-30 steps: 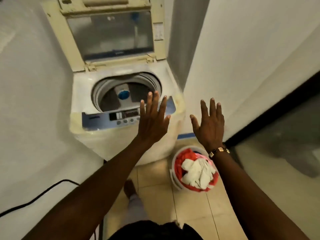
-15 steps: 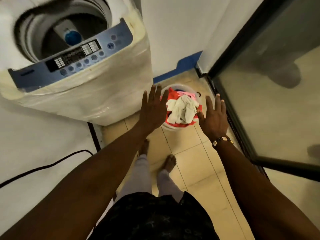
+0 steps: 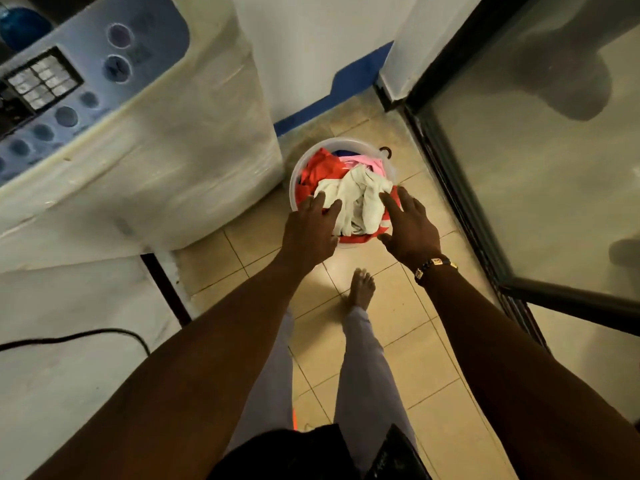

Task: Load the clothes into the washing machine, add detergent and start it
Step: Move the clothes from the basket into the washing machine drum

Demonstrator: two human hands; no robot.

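Observation:
A white round bucket [image 3: 304, 160] stands on the tiled floor beside the washing machine [image 3: 166, 140]. It holds a heap of clothes [image 3: 360, 195]: white cloth on top, red and pink beneath. My left hand [image 3: 311, 230] reaches over the bucket's near-left rim with fingers spread, fingertips at the white cloth. My right hand [image 3: 408, 226], with a bracelet at the wrist, hovers over the near-right rim, fingers apart. Neither hand grips anything. The machine's blue control panel [image 3: 62, 95] shows at the upper left; its drum is mostly out of view.
A dark-framed glass door [image 3: 519, 168] runs along the right side. A black cable [image 3: 86, 337] lies across the white surface at the left. My bare foot [image 3: 362, 289] stands on the beige tiles just behind the bucket. A white wall with a blue skirting [image 3: 332, 102] backs the bucket.
The view has tilted down from the machine's open drum to the bucket. Both hands have dropped and closed in on the clothes, from above the panel to the bucket's rim.

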